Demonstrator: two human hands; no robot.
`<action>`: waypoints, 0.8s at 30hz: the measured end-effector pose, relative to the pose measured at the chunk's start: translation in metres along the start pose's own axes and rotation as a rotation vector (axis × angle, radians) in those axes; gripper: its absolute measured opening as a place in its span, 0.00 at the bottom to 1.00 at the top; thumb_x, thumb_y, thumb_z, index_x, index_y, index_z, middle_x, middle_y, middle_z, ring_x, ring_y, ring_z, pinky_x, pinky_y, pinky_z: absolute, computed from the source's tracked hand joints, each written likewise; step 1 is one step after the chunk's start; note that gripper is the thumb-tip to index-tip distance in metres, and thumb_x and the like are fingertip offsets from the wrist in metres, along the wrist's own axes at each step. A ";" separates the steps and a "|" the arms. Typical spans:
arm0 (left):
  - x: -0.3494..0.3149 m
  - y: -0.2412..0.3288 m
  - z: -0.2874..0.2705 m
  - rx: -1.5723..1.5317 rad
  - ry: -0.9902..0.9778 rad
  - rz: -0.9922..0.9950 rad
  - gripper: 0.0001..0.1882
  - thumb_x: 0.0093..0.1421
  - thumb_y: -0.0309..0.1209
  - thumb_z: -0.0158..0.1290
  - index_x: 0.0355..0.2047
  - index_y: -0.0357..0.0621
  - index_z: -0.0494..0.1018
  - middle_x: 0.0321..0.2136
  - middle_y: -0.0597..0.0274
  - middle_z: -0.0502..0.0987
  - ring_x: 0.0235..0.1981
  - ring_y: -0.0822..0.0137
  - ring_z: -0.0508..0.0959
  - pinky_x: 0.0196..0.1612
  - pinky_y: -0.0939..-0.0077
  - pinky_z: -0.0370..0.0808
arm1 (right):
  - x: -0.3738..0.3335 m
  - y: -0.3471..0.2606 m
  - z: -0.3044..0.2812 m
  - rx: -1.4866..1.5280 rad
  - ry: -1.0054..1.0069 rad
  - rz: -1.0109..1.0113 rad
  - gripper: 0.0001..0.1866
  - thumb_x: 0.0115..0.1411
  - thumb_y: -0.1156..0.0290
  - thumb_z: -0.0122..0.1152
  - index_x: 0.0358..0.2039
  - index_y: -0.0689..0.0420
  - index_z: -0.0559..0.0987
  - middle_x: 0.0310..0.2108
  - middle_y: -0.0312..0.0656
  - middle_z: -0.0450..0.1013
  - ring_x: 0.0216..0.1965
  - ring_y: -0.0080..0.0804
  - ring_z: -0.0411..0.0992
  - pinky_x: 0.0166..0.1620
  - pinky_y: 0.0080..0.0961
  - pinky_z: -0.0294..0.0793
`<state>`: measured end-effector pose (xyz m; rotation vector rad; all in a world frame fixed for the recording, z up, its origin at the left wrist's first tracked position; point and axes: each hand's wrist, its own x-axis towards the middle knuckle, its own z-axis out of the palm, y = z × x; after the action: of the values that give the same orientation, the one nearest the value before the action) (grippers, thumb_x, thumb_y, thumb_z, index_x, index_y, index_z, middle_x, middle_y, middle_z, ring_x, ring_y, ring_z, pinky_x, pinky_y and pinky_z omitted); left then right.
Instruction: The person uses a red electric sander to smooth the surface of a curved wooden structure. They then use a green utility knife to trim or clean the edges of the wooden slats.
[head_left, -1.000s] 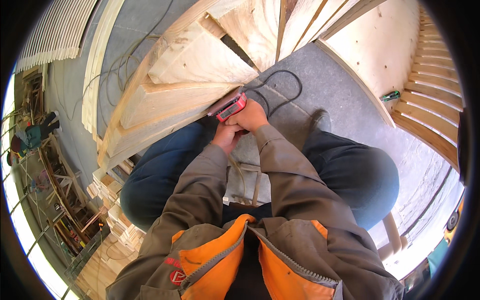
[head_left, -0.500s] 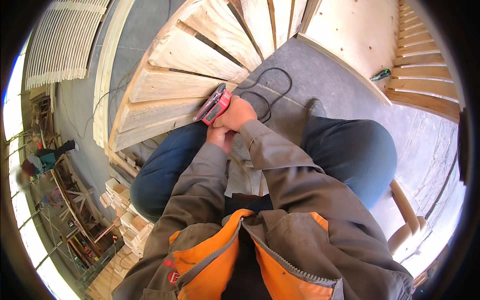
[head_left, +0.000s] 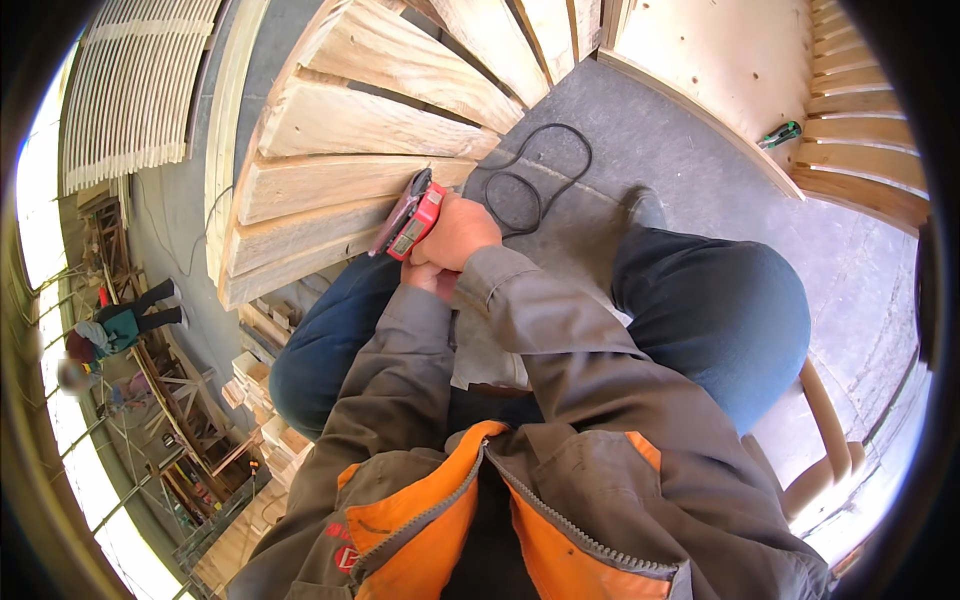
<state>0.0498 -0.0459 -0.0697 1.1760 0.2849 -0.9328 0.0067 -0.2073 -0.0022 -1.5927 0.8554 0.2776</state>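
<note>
My right hand (head_left: 460, 232) is wrapped around a red electric sander (head_left: 412, 222), whose dark flat pad is turned up against the wooden slats. My left hand (head_left: 428, 278) is closed at the lower end of the sander, partly hidden below the right. The sander is at the inner ends of the nearest slats of a curved wooden slatted piece (head_left: 340, 180), which fans out ahead and to my left. A black cord (head_left: 540, 205) loops over the grey floor beyond my right hand.
A green-and-black hand tool (head_left: 780, 134) lies on a pale wooden panel (head_left: 715, 60) at far right, beside more slats. Wood offcuts (head_left: 285, 450) are piled by my left knee. A slatted panel (head_left: 140, 90) and another person (head_left: 110, 330) are at left. A wooden chair leg (head_left: 828, 425) stands at right.
The sander and both hands have shifted slightly left and down along the slats, the sander tilting more upright. The view has shifted a little. My grip stays the same.
</note>
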 end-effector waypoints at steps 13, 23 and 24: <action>0.036 -0.025 0.008 -0.006 0.040 -0.098 0.26 0.54 0.16 0.57 0.55 0.41 0.70 0.48 0.56 0.78 0.47 0.58 0.80 0.47 0.56 0.78 | 0.056 0.039 0.003 -0.019 -0.056 0.141 0.33 0.33 0.59 0.78 0.41 0.63 0.81 0.40 0.55 0.80 0.45 0.48 0.80 0.48 0.37 0.79; 0.048 -0.032 0.014 -0.009 -0.004 -0.190 0.21 0.56 0.20 0.57 0.51 0.43 0.72 0.47 0.60 0.79 0.47 0.62 0.79 0.50 0.61 0.76 | 0.069 0.053 0.004 0.014 -0.075 0.196 0.34 0.33 0.58 0.78 0.42 0.62 0.82 0.41 0.54 0.80 0.46 0.46 0.80 0.49 0.37 0.79; 0.046 -0.032 0.014 -0.026 0.009 -0.186 0.22 0.55 0.19 0.57 0.51 0.44 0.72 0.47 0.59 0.78 0.48 0.61 0.79 0.50 0.60 0.77 | 0.065 0.050 0.004 -0.018 -0.051 0.184 0.34 0.33 0.57 0.78 0.42 0.62 0.81 0.41 0.54 0.80 0.46 0.46 0.80 0.50 0.37 0.79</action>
<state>0.0504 -0.0825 -0.1144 1.1437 0.4181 -1.0821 0.0208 -0.2262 -0.0811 -1.5191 0.9638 0.4561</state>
